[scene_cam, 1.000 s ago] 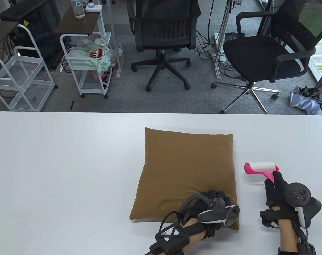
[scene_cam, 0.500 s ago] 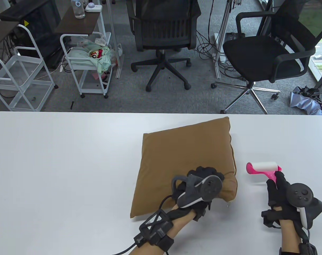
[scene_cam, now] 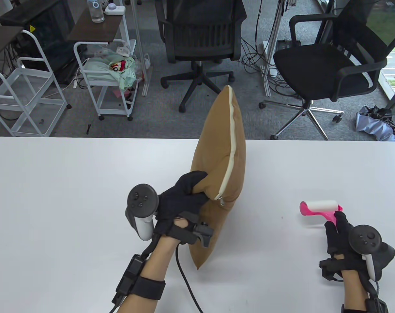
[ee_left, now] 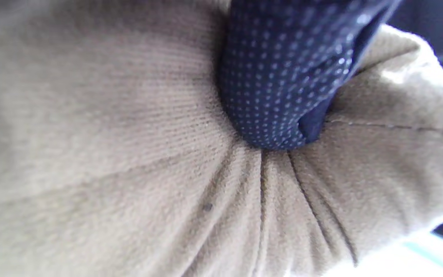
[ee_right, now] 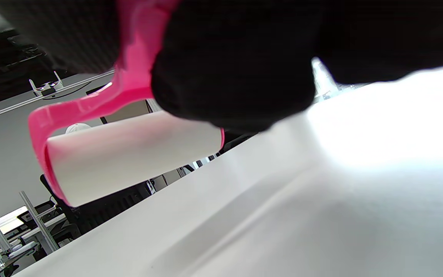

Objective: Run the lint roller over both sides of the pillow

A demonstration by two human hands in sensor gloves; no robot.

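My left hand [scene_cam: 181, 199] gripped the brown pillow [scene_cam: 221, 163] near one corner, the fingers curled into the fabric so that it bunched into creases under my dotted fingertip [ee_left: 279, 84] in the left wrist view. The pillow stood up on edge over the white table [scene_cam: 70, 202], tilted, its top corner reaching past the far edge of the table in the table view, and the white zipper seam [scene_cam: 230, 143] ran down the side that faced the camera. Its lowest corner pointed down toward the table beside my left forearm; I could not tell whether it touched the surface. My right hand [scene_cam: 342, 234] held the pink handle of the lint roller [scene_cam: 321, 208], fingers wrapped around it, well apart from the pillow on the right side of the table. The roller's white drum [ee_right: 129, 157] lay level, low over the tabletop, and whether it rested on the surface I could not tell. Beyond the table stood two black office chairs [scene_cam: 200, 42] and a white wire cart [scene_cam: 109, 71].
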